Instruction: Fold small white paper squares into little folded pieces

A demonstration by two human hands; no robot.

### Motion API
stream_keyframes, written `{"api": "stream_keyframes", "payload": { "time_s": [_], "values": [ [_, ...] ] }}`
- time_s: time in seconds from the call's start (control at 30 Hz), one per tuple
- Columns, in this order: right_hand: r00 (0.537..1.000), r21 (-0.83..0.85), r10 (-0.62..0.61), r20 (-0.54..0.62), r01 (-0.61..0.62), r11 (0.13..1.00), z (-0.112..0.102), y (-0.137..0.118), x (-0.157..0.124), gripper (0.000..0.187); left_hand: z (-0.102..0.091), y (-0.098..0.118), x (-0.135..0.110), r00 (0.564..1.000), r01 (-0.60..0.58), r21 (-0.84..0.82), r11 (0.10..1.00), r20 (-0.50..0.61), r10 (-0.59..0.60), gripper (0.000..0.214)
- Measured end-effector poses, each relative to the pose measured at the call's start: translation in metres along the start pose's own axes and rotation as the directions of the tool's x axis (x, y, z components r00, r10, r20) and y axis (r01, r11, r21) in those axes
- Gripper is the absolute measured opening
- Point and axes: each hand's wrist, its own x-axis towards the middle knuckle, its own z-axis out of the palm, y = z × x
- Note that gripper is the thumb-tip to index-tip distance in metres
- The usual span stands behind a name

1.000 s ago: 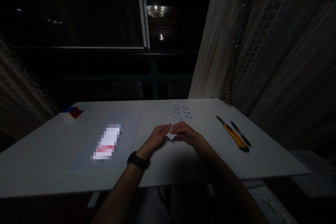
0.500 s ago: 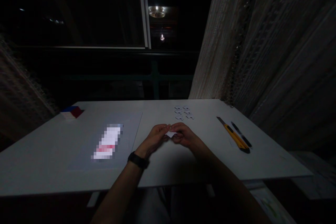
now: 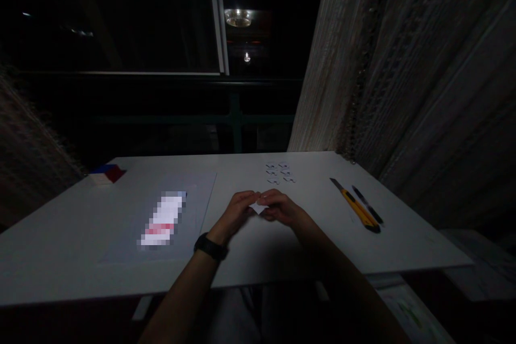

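Paper [image 3: 258, 208], left of the yellow knife [image 3: 358, 208], sits between left hand [image 3: 237, 212] and right hand [image 3: 282, 207], equally near, fingers pinched on it; I can't make out its long axis.

White piece [image 3: 258, 208]: matt paper. Cutter handle [image 3: 358, 212]: plastic; blade [image 3: 335, 184]: metal. Tabletop [image 3: 60, 247]: smooth. Curtain [image 3: 318, 91]: rough, ribbed cloth.

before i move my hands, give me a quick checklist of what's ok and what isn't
1. Left hand gripping the small white piece: ok
2. Right hand gripping it too: ok
3. Covered edges of that piece: cannot tell, fingers hide them
4. Six small pieces apart from the hands: ok, set out in two columns beyond them
5. Yellow utility knife blade retracted: not ok, blade is out
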Motion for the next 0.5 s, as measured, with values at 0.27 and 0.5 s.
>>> {"api": "stream_keyframes", "payload": {
  "time_s": [0.27,0.5],
  "values": [
    [1.0,-0.129,0.013,-0.01,-0.014,0.992,-0.0056,-0.0003,0.0016,0.026,0.0012,-0.0035,0.0021,0.999,-0.043,0.058,0.997,-0.001,0.043,0.032],
    [0.97,-0.199,-0.069,-0.232,0.022,0.98,0.0009,0.0063,0.0068,0.015,0.0039,-0.0027,0.0018,0.997,0.052,0.124,0.991,-0.061,-0.045,0.051]
  ]
}}
